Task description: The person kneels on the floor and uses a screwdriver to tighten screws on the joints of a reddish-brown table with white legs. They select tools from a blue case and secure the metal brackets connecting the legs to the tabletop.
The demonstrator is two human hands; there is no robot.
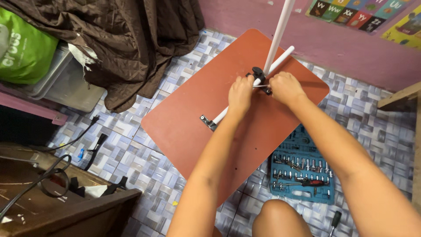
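Both hands at black joint on white tube, over red-brown board.
Left hand [240,94] and right hand [286,87] grip a thin metal tool [262,86] at the black joint [258,74] of the white tube [250,87] lying on the red-brown board [197,118]; blue socket case [302,173] on tiled floor [144,162].

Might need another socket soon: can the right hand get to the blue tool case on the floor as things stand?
Probably yes. The tool case lies open on the tiles just under the right forearm, with nothing covering it. But the right hand is busy at the black joint and must let go first.

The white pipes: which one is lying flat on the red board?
The shorter white pipe under both hands lies flat, running slantwise across the red board. The other white pipe stands up from the black joint.
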